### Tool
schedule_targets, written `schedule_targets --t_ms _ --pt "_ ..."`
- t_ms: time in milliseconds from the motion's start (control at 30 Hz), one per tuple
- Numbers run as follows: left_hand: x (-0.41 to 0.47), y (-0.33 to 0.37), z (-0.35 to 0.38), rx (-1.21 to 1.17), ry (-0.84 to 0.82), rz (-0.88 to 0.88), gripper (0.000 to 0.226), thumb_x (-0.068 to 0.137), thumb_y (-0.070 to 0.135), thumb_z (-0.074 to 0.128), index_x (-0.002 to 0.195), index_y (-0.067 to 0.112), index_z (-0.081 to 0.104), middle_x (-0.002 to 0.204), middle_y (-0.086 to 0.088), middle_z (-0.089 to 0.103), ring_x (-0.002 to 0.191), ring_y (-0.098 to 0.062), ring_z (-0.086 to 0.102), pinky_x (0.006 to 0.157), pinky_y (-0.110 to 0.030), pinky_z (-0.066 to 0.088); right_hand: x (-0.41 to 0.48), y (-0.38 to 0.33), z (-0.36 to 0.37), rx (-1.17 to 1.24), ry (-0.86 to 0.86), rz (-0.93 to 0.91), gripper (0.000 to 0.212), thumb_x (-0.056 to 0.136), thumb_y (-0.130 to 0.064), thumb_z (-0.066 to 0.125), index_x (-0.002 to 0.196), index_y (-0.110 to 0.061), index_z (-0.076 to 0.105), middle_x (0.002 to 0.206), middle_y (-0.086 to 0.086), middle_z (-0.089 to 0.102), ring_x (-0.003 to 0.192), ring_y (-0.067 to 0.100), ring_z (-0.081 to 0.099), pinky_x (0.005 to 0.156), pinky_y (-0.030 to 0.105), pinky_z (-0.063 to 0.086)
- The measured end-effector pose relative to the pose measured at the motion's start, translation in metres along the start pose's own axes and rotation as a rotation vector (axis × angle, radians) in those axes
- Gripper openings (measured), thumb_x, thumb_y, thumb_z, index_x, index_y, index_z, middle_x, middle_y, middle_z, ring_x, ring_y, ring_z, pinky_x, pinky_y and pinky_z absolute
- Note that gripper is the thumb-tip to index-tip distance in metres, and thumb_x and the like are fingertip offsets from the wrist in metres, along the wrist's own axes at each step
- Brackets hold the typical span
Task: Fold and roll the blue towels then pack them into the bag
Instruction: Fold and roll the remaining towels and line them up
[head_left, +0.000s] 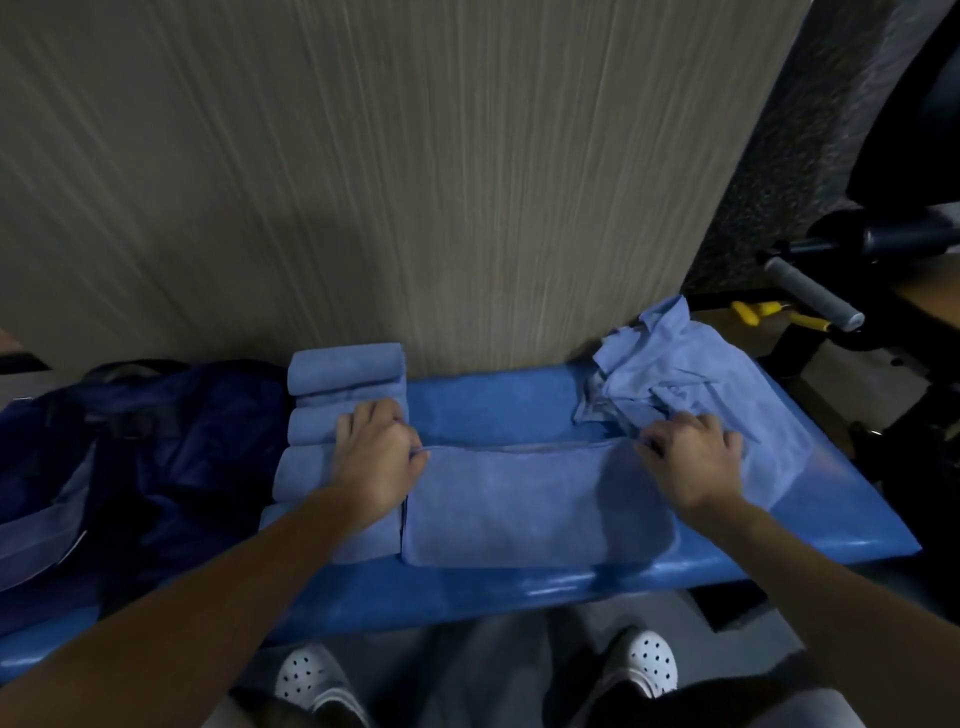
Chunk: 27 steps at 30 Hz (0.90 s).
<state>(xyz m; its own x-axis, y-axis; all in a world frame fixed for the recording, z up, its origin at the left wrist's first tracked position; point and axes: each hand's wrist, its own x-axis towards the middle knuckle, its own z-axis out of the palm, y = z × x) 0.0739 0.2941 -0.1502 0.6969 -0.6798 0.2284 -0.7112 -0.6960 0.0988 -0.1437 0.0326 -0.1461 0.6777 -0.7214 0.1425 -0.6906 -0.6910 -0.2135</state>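
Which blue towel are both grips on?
The flat folded towel mid-bench: left grip and right grip hold its far corners; rolled towels and crumpled pile lie aside.

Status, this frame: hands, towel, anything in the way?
On folded towel, far corners: left hand, right hand gripping. Flat on bench, not rolled. Stack of rolled towels crowds left hand.

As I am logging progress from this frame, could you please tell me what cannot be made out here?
Head view:
- Contents of the bag: dark, cut off by the left edge.
- Number of rolled towels: the left hand and forearm cover the nearer ones.
- Number in the crumpled pile: towels overlap.
- Far corners of the folded towel: covered by the left hand and right hand gripping them.
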Motion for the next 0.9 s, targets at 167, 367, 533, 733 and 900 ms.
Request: schedule_targets --t_ms 167,367,533,733,900 --pt "0.014 -0.005 0.018 0.147 -0.022 0.018 0.019 0.088 0.038 0.06 0.082 0.027 0.075 0.129 0.0 0.047 0.119 -0.026 0.037 0.094 -0.043 0.025 0.019 0.002 0.023 -0.201 0.106 -0.101 0.012 0.087 -0.031 0.064 0.081 -0.023 0.071 0.094 0.005 0.06 0.098 0.032 0.044 0.081 0.042 0.025" --pt "0.016 -0.009 0.032 0.282 0.012 -0.033 0.014 0.076 0.032 0.074 0.074 0.018 0.074 0.119 -0.01 0.057 0.105 -0.033 0.048 0.085 -0.043 0.027 0.03 0.003 0.037 -0.292 0.185 -0.108 0.011 0.077 -0.021 0.074 0.077 -0.01 0.073 0.084 0.016 0.058 0.089 0.037 0.048 0.077 0.045 0.026" --pt "0.017 0.006 0.036 0.252 0.074 0.072 0.033 0.074 0.023 0.074 0.104 0.009 0.069 0.118 -0.015 0.061 0.107 -0.035 0.055 0.087 -0.044 0.028 0.022 0.004 0.043 -0.326 0.184 -0.101 0.018 0.076 -0.02 0.074 0.081 -0.005 0.065 0.09 0.019 0.056 0.089 0.037 0.046 0.076 0.045 0.025" --pt "-0.002 0.082 0.051 0.035 -0.056 0.455 0.059 0.091 0.039 0.029 0.142 0.019 0.048 0.151 -0.004 0.043 0.142 -0.024 0.035 0.117 -0.043 0.025 -0.021 0.005 0.045 -0.094 0.228 -0.044 0.023 0.089 -0.024 0.057 0.097 -0.004 0.061 0.091 0.018 0.06 0.084 0.039 0.056 0.072 0.045 0.041" --pt "-0.013 0.117 0.074 0.024 -0.294 0.442 0.067 0.089 0.057 0.011 0.153 0.039 0.012 0.164 0.004 0.005 0.151 -0.019 0.0 0.118 -0.055 0.004 -0.049 0.009 0.046 0.139 0.06 0.188 0.034 0.096 -0.04 0.049 0.1 -0.006 0.054 0.106 0.018 0.064 0.092 0.039 0.063 0.07 0.044 0.049"
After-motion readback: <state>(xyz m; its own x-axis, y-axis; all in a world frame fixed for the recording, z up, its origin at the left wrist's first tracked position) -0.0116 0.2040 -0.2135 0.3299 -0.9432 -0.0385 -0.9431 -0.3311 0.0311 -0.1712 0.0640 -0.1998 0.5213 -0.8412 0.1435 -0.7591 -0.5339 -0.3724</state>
